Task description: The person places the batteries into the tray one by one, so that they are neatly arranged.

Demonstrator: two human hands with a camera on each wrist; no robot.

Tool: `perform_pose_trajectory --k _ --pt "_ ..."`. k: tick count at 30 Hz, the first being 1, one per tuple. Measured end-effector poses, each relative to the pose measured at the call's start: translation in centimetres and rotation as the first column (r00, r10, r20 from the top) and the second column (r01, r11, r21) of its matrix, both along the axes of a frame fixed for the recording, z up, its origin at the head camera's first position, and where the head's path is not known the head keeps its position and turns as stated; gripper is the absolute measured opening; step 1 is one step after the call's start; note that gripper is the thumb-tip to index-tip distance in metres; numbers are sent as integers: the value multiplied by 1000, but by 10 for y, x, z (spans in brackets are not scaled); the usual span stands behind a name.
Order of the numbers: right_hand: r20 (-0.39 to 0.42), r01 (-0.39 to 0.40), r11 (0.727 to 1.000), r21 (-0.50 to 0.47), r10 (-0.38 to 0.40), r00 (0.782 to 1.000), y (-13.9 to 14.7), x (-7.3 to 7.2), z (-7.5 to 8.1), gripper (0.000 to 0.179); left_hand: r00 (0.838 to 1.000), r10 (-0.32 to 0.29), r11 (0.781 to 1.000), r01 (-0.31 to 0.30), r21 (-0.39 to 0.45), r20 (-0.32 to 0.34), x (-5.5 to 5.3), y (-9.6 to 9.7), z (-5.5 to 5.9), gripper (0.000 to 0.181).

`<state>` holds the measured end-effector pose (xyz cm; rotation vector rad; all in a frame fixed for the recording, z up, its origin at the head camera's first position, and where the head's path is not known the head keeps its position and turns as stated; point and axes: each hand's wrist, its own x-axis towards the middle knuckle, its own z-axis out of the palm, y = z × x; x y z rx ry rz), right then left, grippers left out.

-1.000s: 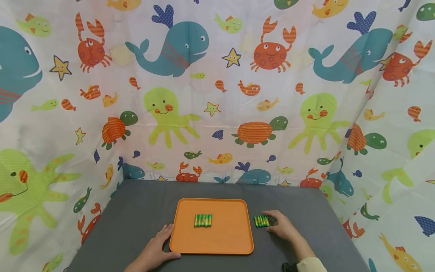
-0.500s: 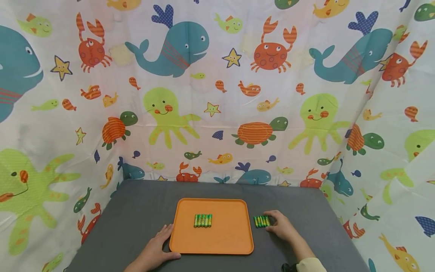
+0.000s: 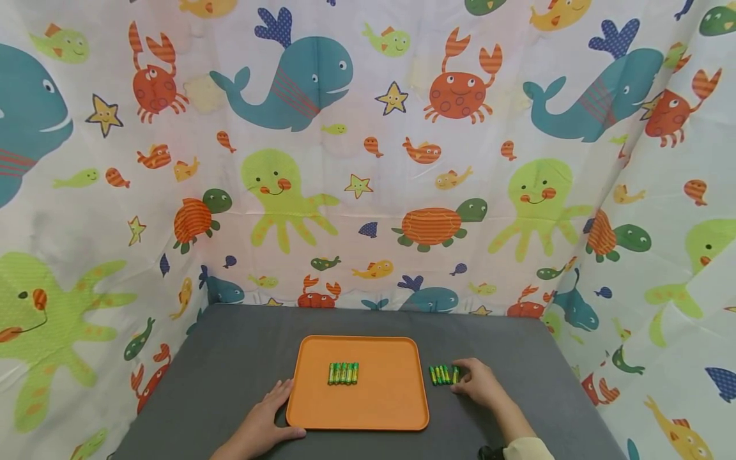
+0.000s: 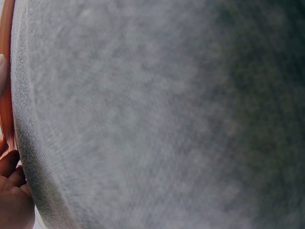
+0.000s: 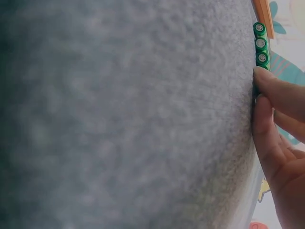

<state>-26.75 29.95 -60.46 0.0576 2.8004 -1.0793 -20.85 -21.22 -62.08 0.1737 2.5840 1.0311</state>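
Note:
An orange tray (image 3: 385,402) lies on the grey table, with a row of several green-and-yellow batteries (image 3: 343,374) side by side on it. At its lower left corner rests my left hand (image 3: 261,418), fingers along the left rim and thumb at the front rim; the left wrist view catches only some fingers beside the tray edge (image 4: 5,109). Right of the tray stands a second row of batteries (image 3: 440,375) on the tabletop. My right hand (image 3: 482,385) pinches one battery (image 3: 455,375) at this row's right end, a small gap apart from the others. Fingers mostly hide it in the right wrist view.
A grey cloth-like surface (image 3: 253,345) covers the table around the tray. Behind and on both sides hangs a white curtain (image 3: 368,255) printed with sea animals.
My right hand has shifted slightly right, drawing the end battery away from its row so a gap now shows. The left hand and the tray have stayed put.

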Motion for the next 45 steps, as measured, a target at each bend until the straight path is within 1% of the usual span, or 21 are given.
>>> perform_pose_trajectory --k 3,7,14,19,22,25,29,34,36,40,43,45 --pt "5 16 1000 -20 -16 1000 0 3 1 54 1000 -5 1000 5 2 -3 0 -1 0 116" --pt "-26 8 999 -37 -9 1000 2 5 3 53 1000 -4 1000 4 -4 -5 0 -1 -1 117" --pt "-40 15 992 -122 -21 999 5 8 4 57 1000 7 1000 -7 -12 8 0 -2 -2 118" --pt "-65 -10 983 -183 -2 998 0 6 12 56 1000 -1 1000 1 -14 4 -1 -2 -1 117" --pt "-65 -47 974 -220 33 997 -5 5 20 57 1000 -3 1000 3 -9 0 -1 -1 -1 117" --pt "-59 -85 960 -268 71 996 -10 4 27 57 1000 -12 1000 12 -2 -7 0 0 -1 117" --pt "-72 -140 937 -320 123 990 -20 4 35 58 1000 -22 1000 22 1 -13 0 0 -2 116" --pt "-96 -200 910 -363 177 979 -37 6 44 59 1000 -10 1000 10 -8 -4 0 0 -1 116" --pt "-95 -204 907 -369 182 979 -46 6 47 58 1000 -6 1000 6 -8 0 0 0 -1 116" --pt "-104 -214 911 -351 190 976 -65 4 52 56 1000 -9 1000 9 0 -1 0 0 -1 116" --pt "-116 -232 915 -329 205 972 -79 1 51 56 1000 -9 1000 9 -8 -4 0 -1 -1 116" --pt "-119 -248 911 -330 220 968 -88 -1 50 55 1000 -7 1000 7 -14 -5 0 -1 -2 116"
